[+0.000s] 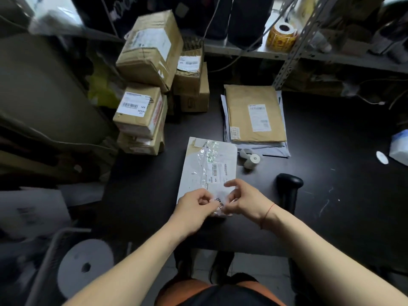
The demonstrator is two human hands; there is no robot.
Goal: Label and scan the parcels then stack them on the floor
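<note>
A flat white parcel (203, 166) with tape and a printed shipping label lies on the dark table (331, 195) in front of me. At its near end my left hand (194, 205) and my right hand (245, 199) pinch a small white label (218, 203) with black print between their fingertips, just over the parcel. A black handheld scanner (289, 188) lies on the table right of my right hand.
A stack of brown and grey mailers (254, 115) sits behind the parcel, with small white paper rolls (251, 160) beside it. Labelled cardboard boxes (145, 85) pile up at the back left. A yellow label roll (281, 37) stands on the metal shelf. A large white roll (86, 266) is at lower left.
</note>
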